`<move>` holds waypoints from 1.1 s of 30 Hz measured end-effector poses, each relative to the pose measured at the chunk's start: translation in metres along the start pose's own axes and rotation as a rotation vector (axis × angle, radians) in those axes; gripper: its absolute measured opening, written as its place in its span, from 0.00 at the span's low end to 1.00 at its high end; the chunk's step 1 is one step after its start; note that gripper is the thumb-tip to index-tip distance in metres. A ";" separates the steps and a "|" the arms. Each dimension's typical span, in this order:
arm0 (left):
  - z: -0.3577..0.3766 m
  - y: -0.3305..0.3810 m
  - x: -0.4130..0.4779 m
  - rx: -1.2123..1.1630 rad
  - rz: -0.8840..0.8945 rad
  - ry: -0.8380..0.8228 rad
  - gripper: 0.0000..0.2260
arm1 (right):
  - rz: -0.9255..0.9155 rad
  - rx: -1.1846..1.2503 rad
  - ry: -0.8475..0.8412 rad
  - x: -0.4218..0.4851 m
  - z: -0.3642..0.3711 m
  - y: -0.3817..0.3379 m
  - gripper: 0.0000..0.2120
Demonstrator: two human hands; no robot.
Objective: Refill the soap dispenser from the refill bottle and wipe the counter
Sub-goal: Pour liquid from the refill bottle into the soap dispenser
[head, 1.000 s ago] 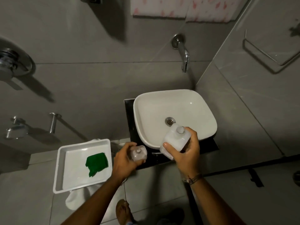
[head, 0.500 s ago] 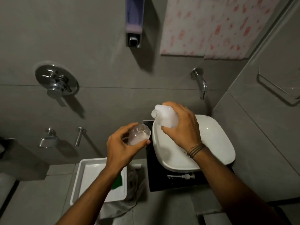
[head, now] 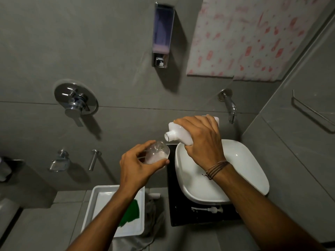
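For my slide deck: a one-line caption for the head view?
Right hand tips white refill bottle toward clear dispenser bottle in left hand.

1. Dim overall; grey wall tiles murky, colours muted.
2. Lit from above and slightly right, judging by shadows thrown down and leftward-right: wall dispenser [head: 163, 33] casting a dark patch below itself, shower mixer [head: 76, 102] and tap [head: 229, 105] likewise.
3. Brightest where white surfaces catch light: basin [head: 244, 169], tray [head: 96, 205], with a small glare spot on the basin's inner wall.
4. Specular glints on chrome fittings.
5. Strong wide-angle bending: tile seams and right wall edge curved, forearms stretched toward the lower corners.
6. Soft detail throughout, slight smearing on the dispenser and patterned curtain [head: 253, 37]; hands fairly crisp.
7. Lower left corner sunk in near-black shadow.
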State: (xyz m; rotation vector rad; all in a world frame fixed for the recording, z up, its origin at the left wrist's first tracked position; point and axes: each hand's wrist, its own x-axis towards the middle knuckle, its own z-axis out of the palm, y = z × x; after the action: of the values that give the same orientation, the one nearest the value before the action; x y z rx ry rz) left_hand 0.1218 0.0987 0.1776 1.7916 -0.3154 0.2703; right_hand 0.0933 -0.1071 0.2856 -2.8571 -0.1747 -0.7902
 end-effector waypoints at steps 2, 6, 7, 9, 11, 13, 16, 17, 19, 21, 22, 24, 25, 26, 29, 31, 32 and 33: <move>0.000 -0.001 0.001 -0.001 -0.001 -0.003 0.36 | -0.006 -0.023 0.006 0.002 0.001 -0.001 0.28; 0.000 0.001 0.001 -0.005 0.005 -0.007 0.36 | -0.026 -0.044 0.027 0.003 0.004 -0.001 0.28; 0.000 0.001 0.000 0.001 0.007 -0.008 0.35 | -0.032 -0.048 0.030 0.003 0.004 -0.001 0.28; 0.001 0.001 0.000 0.009 0.012 -0.010 0.35 | -0.042 -0.052 0.040 0.003 0.006 0.000 0.29; 0.001 0.002 -0.001 0.004 0.011 -0.017 0.36 | -0.047 -0.059 0.055 0.003 0.006 0.001 0.29; 0.001 0.003 -0.002 0.004 0.010 -0.022 0.37 | -0.051 -0.071 0.064 0.003 0.005 0.001 0.29; 0.002 0.003 -0.002 0.018 0.004 -0.021 0.35 | -0.053 -0.078 0.066 0.002 0.003 0.002 0.29; 0.002 0.003 -0.002 0.022 0.003 -0.021 0.34 | -0.051 -0.081 0.059 0.001 0.003 0.002 0.29; 0.002 0.003 -0.002 0.028 0.003 -0.024 0.34 | -0.049 -0.089 0.044 0.000 0.001 0.002 0.29; 0.003 0.003 -0.003 0.031 0.002 -0.028 0.34 | -0.048 -0.102 0.037 -0.001 -0.001 0.002 0.29; 0.003 0.003 -0.003 0.032 0.001 -0.028 0.34 | -0.047 -0.108 0.035 -0.001 -0.002 0.003 0.29; 0.004 0.003 -0.004 0.034 0.003 -0.030 0.34 | -0.047 -0.113 0.030 -0.002 -0.003 0.003 0.29; 0.004 0.002 -0.004 0.035 0.005 -0.033 0.34 | -0.050 -0.114 0.029 -0.002 -0.003 0.003 0.29; 0.005 0.001 -0.004 0.034 0.004 -0.036 0.34 | -0.052 -0.116 0.028 -0.003 -0.003 0.003 0.29; 0.005 -0.001 -0.006 0.038 -0.001 -0.034 0.34 | -0.053 -0.119 0.035 -0.004 -0.004 0.004 0.29; 0.005 -0.001 -0.006 0.038 -0.002 -0.031 0.34 | -0.059 -0.123 0.047 -0.005 -0.004 0.004 0.28; 0.005 0.000 -0.007 0.034 -0.003 -0.031 0.34 | -0.061 -0.126 0.054 -0.005 -0.004 0.004 0.28; 0.005 0.000 -0.007 0.032 -0.004 -0.031 0.34 | -0.063 -0.127 0.060 -0.005 -0.004 0.004 0.28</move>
State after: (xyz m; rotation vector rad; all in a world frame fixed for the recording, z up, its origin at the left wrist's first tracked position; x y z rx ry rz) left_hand 0.1156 0.0941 0.1738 1.8297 -0.3305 0.2464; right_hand 0.0877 -0.1124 0.2858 -2.9549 -0.2150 -0.9303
